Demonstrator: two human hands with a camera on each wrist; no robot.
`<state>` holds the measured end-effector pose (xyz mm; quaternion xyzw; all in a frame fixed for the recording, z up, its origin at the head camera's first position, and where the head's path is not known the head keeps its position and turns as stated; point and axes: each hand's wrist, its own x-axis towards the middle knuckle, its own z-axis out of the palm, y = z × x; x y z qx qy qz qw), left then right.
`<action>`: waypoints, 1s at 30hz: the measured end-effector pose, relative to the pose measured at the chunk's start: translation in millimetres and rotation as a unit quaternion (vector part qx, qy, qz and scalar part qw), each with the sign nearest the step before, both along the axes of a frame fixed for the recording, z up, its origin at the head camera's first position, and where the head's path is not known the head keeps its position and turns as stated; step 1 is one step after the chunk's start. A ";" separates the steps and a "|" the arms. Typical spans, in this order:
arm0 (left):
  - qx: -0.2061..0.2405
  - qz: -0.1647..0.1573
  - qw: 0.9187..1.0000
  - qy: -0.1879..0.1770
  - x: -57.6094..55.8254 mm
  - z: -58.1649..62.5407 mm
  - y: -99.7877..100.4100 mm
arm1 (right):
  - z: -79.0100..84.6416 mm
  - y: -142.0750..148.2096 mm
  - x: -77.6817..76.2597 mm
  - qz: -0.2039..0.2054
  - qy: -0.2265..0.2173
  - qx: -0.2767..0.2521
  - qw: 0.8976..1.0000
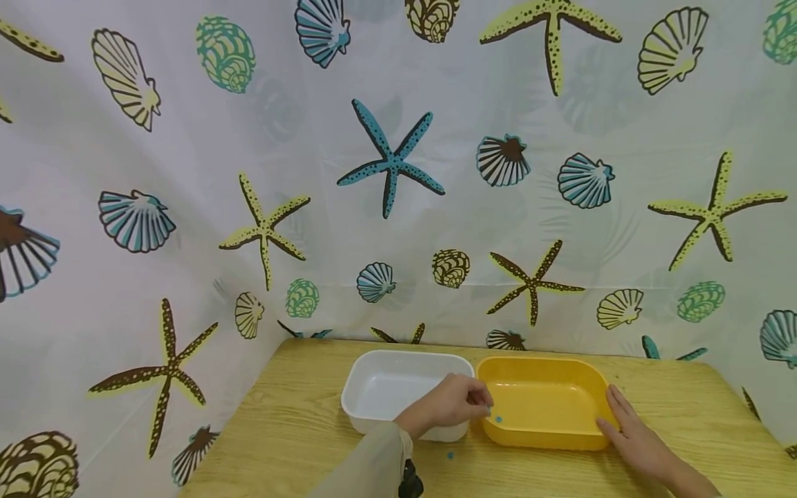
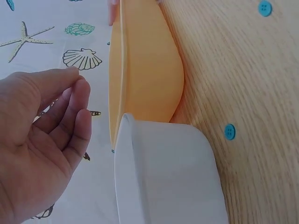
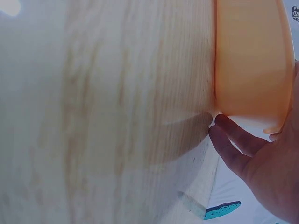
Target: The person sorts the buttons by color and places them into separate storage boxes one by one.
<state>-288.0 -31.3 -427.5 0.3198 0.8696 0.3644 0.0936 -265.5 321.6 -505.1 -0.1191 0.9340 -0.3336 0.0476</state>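
My left hand point(image 1: 451, 401) is above the spot where the white basin point(image 1: 407, 356) and the yellow basin point(image 1: 542, 440) meet. Its thumb and index fingertips press together, and a bluish speck shows at them, seemingly a small button mostly hidden by the fingers. A blue button point(image 1: 498, 419) lies inside the yellow basin by its left wall. My right hand point(image 1: 635, 439) holds the yellow basin's right side, thumb at the rim and fingers along the outer wall. In the right wrist view, fingertips point(image 3: 222, 122) reach low on that wall.
Blue buttons lie on the wooden table point(image 1: 292, 415) in front of the basins: one button point(image 2: 230, 131) near the white basin, another button point(image 2: 265, 8) farther along. A white curtain point(image 1: 398, 242) printed with shells and starfish stands behind and beside the table.
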 end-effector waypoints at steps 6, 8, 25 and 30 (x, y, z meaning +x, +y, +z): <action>0.012 0.018 1.000 0.012 -5.1 -3.8 4.2 | 1.5 -0.6 -0.4 -0.001 -0.001 -0.002 1.000; 0.016 0.020 0.999 0.019 -7.9 -7.4 6.3 | 1.7 -1.0 -0.5 -0.001 -0.002 -0.004 1.000; 0.031 0.044 0.999 -0.003 -16.2 -19.5 26.1 | 1.5 -0.6 0.3 -0.004 -0.007 -0.005 1.000; 0.036 0.051 0.998 -0.009 -16.8 -21.4 32.5 | 1.9 -1.5 0.6 -0.002 -0.004 -0.004 1.000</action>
